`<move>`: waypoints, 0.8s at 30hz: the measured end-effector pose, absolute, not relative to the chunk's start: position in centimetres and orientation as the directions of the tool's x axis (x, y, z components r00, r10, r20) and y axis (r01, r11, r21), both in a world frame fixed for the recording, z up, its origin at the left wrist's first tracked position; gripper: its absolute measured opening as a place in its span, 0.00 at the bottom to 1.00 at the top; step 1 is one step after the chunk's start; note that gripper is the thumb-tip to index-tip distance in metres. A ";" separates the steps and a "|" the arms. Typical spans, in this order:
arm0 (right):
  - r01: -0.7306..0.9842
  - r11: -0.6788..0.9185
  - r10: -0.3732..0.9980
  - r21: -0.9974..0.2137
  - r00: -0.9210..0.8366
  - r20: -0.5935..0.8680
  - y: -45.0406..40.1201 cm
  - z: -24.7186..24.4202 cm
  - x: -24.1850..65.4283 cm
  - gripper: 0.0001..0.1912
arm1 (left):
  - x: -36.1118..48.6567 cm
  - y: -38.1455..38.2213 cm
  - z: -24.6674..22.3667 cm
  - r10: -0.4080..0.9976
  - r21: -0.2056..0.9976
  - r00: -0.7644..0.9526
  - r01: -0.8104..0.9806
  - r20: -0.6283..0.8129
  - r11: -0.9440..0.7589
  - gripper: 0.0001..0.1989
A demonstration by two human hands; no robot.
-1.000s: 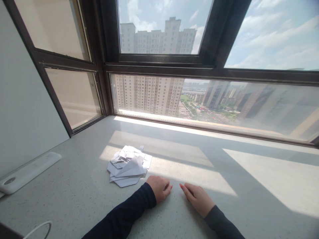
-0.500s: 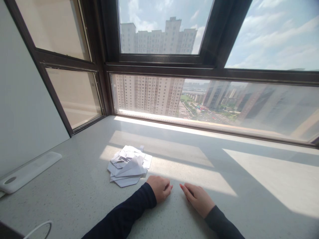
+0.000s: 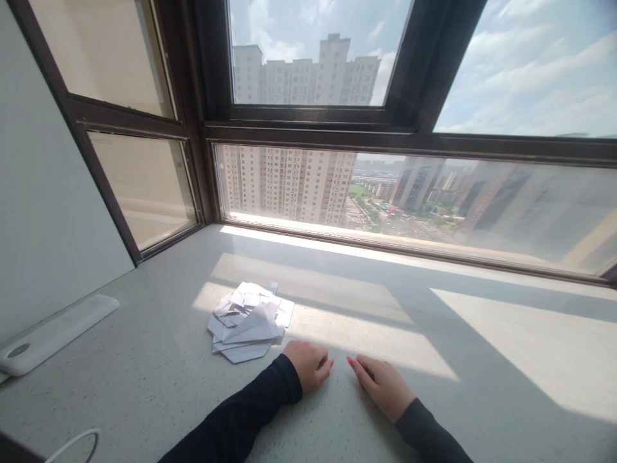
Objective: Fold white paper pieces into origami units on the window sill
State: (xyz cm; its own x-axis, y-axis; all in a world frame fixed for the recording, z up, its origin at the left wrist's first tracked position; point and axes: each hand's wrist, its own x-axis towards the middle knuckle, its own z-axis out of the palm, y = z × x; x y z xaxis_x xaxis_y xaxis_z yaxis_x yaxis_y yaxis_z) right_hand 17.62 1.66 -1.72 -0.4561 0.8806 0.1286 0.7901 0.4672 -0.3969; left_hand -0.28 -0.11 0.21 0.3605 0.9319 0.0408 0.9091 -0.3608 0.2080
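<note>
My left hand [image 3: 308,365] rests on the speckled pale windowsill [image 3: 159,386], its fingers curled in and nothing showing in them. Just to its right, with a small gap between, lies my right hand [image 3: 380,386]. Its fingers are drawn together, tips pointing toward the left hand, and they appear to hold nothing. Close beside my left hand, on its left and a little farther back, is a loose pile of folded white paper pieces [image 3: 250,321]. Neither hand visibly touches the pile.
A long white plastic device [image 3: 60,331] with an oval hole lies along the left wall. A white cable [image 3: 72,444] loops at the lower left. Dark window frames [image 3: 308,138] border the sill's back and left, with tall buildings outside. Sunlight patches cross the surface.
</note>
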 end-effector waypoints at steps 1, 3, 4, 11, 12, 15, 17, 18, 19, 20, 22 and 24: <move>0.793 0.466 0.881 -0.393 -0.458 0.122 1.7 -1.7 17.6 0.25 | -0.3 -0.1 0.2 0.931 0.208 0.363 0.908 0.042 -0.363 0.16; 0.797 0.468 0.880 -0.383 -0.462 0.113 1.7 -1.6 17.6 0.24 | -0.3 -0.1 0.2 0.929 0.208 0.368 0.906 0.046 -0.369 0.16; 0.797 0.469 0.879 -0.380 -0.465 0.108 1.6 -1.6 17.6 0.24 | -0.3 -0.1 0.1 0.928 0.208 0.370 0.905 0.048 -0.372 0.16; 0.793 0.468 0.878 -0.390 -0.466 0.107 1.6 -1.4 17.5 0.24 | -0.6 0.1 0.7 0.924 0.243 0.364 0.892 0.117 -0.382 0.16; 0.792 0.470 0.878 -0.391 -0.466 0.112 1.6 -1.4 17.5 0.24 | -1.0 0.3 1.2 0.926 0.255 0.343 0.891 0.160 -0.374 0.16; 0.794 0.475 0.876 -0.379 -0.467 0.119 1.6 -1.6 17.6 0.24 | -2.9 1.1 2.7 0.928 0.255 0.183 0.928 0.323 -0.272 0.19; 0.799 0.479 0.875 -0.363 -0.469 0.123 1.6 -1.6 17.6 0.24 | -4.6 1.6 3.4 0.913 0.222 0.043 0.964 0.405 -0.144 0.18; 0.800 0.482 0.874 -0.357 -0.470 0.125 1.6 -1.7 17.6 0.24 | -5.5 1.8 3.5 0.903 0.206 -0.033 0.977 0.428 -0.062 0.17; 0.801 0.483 0.873 -0.354 -0.470 0.127 1.6 -1.7 17.6 0.24 | -6.5 1.9 3.5 0.893 0.201 -0.130 0.979 0.431 0.045 0.15; 0.801 0.483 0.873 -0.354 -0.470 0.128 1.6 -1.7 17.6 0.24 | -7.4 2.1 3.2 0.884 0.199 -0.218 0.969 0.413 0.147 0.15; 0.802 0.480 0.875 -0.355 -0.468 0.123 1.5 -1.7 17.6 0.24 | -9.2 2.3 2.4 0.874 0.202 -0.350 0.934 0.339 0.295 0.18; 0.807 0.476 0.877 -0.350 -0.468 0.113 1.5 -1.6 17.5 0.24 | -10.5 2.7 1.4 0.861 0.214 -0.443 0.892 0.248 0.397 0.22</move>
